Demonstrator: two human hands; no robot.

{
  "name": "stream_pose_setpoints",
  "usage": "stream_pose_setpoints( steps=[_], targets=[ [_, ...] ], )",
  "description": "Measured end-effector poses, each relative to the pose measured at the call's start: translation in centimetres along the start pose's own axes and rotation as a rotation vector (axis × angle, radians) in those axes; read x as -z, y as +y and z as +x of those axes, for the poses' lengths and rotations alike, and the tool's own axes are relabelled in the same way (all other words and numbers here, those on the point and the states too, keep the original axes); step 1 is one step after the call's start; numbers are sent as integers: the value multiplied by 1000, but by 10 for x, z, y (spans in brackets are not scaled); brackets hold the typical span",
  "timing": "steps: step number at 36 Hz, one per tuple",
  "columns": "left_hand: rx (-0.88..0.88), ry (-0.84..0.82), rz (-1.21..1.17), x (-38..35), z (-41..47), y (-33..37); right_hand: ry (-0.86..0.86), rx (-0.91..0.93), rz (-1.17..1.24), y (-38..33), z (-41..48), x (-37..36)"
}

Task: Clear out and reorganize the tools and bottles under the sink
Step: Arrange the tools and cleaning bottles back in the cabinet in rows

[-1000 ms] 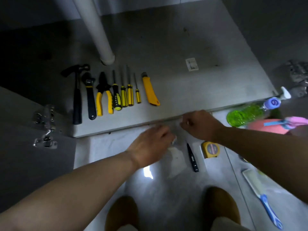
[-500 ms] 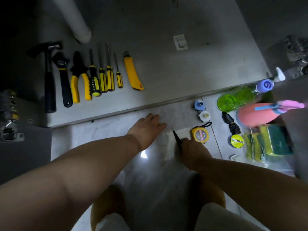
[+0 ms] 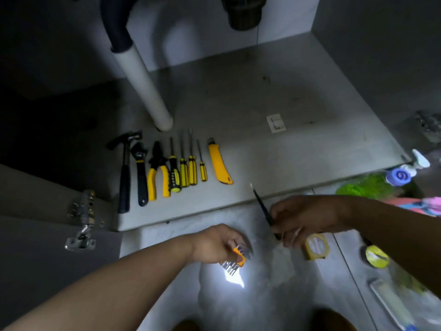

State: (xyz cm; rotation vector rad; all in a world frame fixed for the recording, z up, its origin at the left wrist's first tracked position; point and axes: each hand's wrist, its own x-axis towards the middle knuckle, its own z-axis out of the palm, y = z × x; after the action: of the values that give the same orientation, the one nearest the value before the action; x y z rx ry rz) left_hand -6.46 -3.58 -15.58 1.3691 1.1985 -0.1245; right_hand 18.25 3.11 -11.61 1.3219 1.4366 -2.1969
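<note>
My right hand (image 3: 303, 217) grips a thin black tool (image 3: 260, 204) whose tip points up toward the cabinet floor (image 3: 262, 163). My left hand (image 3: 214, 242) holds an orange holder of metal hex keys (image 3: 235, 259) low over the tiled floor. A row of tools lies on the cabinet floor: hammer (image 3: 125, 173), black wrench (image 3: 141, 173), yellow pliers (image 3: 157, 175), several yellow screwdrivers (image 3: 185, 170) and a yellow utility knife (image 3: 218, 164). A yellow tape measure (image 3: 316, 247) lies just right of my right hand.
A white drain pipe (image 3: 143, 84) stands behind the tools. A green spray bottle (image 3: 367, 186) with a blue cap, a pink bottle (image 3: 422, 204), a yellow tape roll (image 3: 375, 256) and a brush (image 3: 391, 304) lie on the floor at right. A door hinge (image 3: 82, 225) juts out at left.
My right hand lifted the thin black tool off the floor and moved it up toward the cabinet edge. My left hand picked up the hex keys. The view tilted upward.
</note>
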Motion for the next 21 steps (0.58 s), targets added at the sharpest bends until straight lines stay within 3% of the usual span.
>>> stream_pose_setpoints(
  steps=[3, 6, 10, 15, 21],
  targets=[
    [27, 13, -302, 23, -13, 11, 233, 179, 21, -29, 10, 7],
    [-38, 72, -494, 47, -20, 20, 592, 262, -32, -53, 37, 17],
    [-99, 334, -710, 76, -22, 21, 914, 215, -267, -76, 77, 30],
    [-144, 705, -871, 101, -14, 12, 1003, 137, -460, -84, 107, 14],
    [-149, 859, -886, 111, -6, 1, 1028, 179, -402, -72, 113, -13]
  ],
)
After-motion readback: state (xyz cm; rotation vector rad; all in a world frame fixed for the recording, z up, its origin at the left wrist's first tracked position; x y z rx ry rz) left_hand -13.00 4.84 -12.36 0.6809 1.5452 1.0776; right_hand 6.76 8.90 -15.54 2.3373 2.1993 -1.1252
